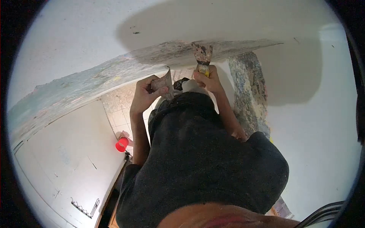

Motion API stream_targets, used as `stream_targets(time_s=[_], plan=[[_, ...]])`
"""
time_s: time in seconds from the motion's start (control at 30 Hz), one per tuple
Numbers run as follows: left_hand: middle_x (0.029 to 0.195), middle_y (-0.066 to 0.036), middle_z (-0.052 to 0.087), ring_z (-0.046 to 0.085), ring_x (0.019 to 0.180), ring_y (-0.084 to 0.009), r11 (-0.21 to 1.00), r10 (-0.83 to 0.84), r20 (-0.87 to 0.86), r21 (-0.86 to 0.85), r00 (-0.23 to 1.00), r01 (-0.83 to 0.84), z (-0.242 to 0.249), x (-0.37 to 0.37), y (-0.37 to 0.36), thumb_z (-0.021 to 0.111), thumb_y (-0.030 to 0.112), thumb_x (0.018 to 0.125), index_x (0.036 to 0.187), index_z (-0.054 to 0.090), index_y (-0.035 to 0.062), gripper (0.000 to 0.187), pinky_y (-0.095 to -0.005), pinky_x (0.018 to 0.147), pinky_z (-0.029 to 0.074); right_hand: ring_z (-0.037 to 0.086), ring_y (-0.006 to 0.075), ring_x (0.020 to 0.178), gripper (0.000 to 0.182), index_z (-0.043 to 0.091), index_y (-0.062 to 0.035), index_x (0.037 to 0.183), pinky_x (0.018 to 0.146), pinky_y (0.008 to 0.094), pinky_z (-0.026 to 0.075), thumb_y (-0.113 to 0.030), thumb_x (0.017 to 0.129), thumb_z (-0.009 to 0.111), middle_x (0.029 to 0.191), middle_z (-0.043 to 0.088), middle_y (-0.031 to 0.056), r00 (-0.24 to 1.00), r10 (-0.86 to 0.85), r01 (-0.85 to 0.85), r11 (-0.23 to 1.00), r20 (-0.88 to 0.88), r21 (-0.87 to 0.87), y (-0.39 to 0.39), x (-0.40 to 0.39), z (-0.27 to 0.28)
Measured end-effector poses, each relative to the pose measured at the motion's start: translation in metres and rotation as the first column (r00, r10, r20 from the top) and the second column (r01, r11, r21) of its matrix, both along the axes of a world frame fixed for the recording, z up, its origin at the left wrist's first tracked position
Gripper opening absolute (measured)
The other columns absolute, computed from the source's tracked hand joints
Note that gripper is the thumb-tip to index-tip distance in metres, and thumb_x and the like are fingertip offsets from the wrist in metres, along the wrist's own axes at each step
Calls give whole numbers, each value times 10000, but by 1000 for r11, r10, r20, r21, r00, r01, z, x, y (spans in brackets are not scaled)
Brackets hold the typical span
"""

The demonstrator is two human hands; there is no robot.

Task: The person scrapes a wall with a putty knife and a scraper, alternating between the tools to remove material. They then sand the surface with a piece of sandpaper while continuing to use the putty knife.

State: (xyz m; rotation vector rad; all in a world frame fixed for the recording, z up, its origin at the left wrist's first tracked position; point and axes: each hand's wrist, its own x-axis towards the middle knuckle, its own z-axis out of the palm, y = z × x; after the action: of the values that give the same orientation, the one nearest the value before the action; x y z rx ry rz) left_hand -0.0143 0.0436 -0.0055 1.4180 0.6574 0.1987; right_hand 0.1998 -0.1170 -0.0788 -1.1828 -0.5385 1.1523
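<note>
The right hand [207,78] grips a yellow-handled putty knife [202,55], its smeared blade pressed against the mottled strip of wall [114,72]; the left hand [146,93] is closed on a second blade [164,81] loaded with filler, just beside it; below, a red cup [122,144] stands on the tiled floor [119,110], contents hidden; no writing readable.

Strong fisheye distortion bends every straight edge, and a black vignette rings the frame, thickest at three and nine o'clock. Bright, even light washes the white wall [76,34] almost to glare at ten o'clock. A broad soft shadow [235,22] spreads from twelve to two o'clock. Focus is moderately soft throughout, grainy in darker patches.
</note>
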Motion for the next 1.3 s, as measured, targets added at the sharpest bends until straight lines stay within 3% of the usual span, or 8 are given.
stream_targets(time_s=[0.3,0.5,0.8,0.9,1.0,1.1,1.2,1.3], plan=[[829,-42,663,631,768,-95,998,63,20,28,998,-64,0,-3,14,750,21,817,944,631,-34,183,-267,709,542,426,65,484,212,555,-87,733,415,260,326,-156,854,714,601,492,-33,975,46,-37,998,-219,44,0,-7,-4],[808,-31,650,618,759,-84,998,19,-33,52,999,-18,5,3,12,753,37,819,937,627,-34,186,-268,695,536,417,72,462,193,553,-78,752,401,269,311,-134,862,701,593,486,-19,996,-16,16,1000,-90,-9,1,-15,-1],[814,-40,666,646,764,-101,998,-10,-11,61,1000,10,-1,5,16,750,50,823,934,630,-29,181,-263,697,546,399,70,444,221,543,-79,714,383,257,286,-132,862,698,583,487,-24,971,21,-28,999,-240,-26,-3,-16,11],[804,-32,662,641,750,-98,999,13,-16,41,1000,-13,7,6,13,752,46,819,922,629,-23,176,-260,690,541,308,47,422,192,521,-47,755,370,243,235,-117,879,649,562,400,-47,995,0,1,1000,-98,11,4,-19,6],[795,-28,658,635,733,-95,994,-24,-40,103,999,28,3,5,16,754,47,815,923,631,-20,176,-261,685,540,300,47,421,169,524,-52,775,370,243,229,-104,878,646,558,394,-49,975,0,4,1000,-220,19,-2,-28,13],[791,-27,655,630,725,-92,999,1,-19,38,1000,0,1,2,13,755,53,816,932,634,-22,183,-260,683,537,294,48,415,163,516,-58,786,368,249,222,-98,888,637,559,390,-46,991,-54,48,998,-121,-51,1,-24,7],[789,-27,653,627,739,-89,992,-45,-54,113,998,51,5,4,12,756,62,818,939,638,-21,188,-260,685,537,300,46,423,151,515,-66,802,367,254,217,-97,901,625,564,392,-40,983,11,-2,999,-184,47,0,-22,15],[784,-24,648,624,743,-87,997,-32,-50,68,998,35,7,3,12,755,71,821,937,639,-19,187,-260,686,537,304,44,434,153,515,-66,808,372,259,212,-101,914,619,573,399,-34,957,-12,14,1000,-290,2,0,-23,11]])
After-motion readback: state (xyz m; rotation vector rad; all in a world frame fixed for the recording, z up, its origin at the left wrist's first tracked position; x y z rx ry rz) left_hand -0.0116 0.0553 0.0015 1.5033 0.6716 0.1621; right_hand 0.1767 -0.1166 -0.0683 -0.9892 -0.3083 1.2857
